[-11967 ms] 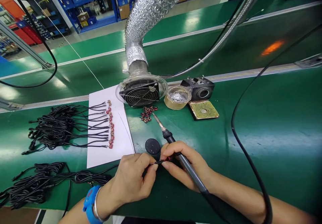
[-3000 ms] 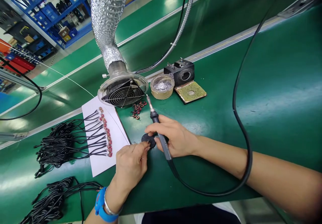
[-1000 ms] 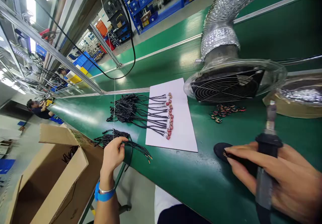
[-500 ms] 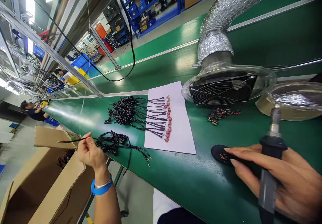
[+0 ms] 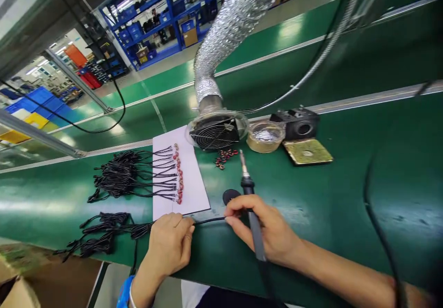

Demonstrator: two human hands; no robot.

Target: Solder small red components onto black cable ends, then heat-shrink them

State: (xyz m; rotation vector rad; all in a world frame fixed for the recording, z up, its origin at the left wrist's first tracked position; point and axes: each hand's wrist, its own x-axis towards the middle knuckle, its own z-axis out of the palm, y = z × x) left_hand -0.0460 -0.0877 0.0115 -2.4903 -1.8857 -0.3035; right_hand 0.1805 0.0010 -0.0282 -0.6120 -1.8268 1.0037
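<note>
My left hand (image 5: pixel 172 243) is closed around a black cable (image 5: pixel 209 220) just above the green bench. The cable runs right to the thumb and index fingertips of my right hand (image 5: pixel 273 234), which pinch its end. That same hand also grips a soldering iron (image 5: pixel 255 234), its metal tip pointing up and away. A black round disc (image 5: pixel 231 195) lies just beyond my right fingertips. Behind my left hand is a white sheet (image 5: pixel 197 192), where the cable ends of a black bundle (image 5: pixel 116 174) meet a row of small red parts (image 5: pixel 180 183). Loose black cables (image 5: pixel 100 241) lie to the left.
A fume fan (image 5: pixel 214 135) on a silver duct (image 5: pixel 221 36) stands behind a pile of small red and black parts (image 5: pixel 224 158). Right of it are a tape-like roll (image 5: pixel 265 144), a black holder (image 5: pixel 299 123) and a yellowish pad (image 5: pixel 307 152). A cardboard box (image 5: pixel 51 275) sits lower left.
My left hand has moved right from beside the box, bringing a cable in front of the sheet. My right hand now pinches its end, still holding the soldering iron. The view has turned right.
</note>
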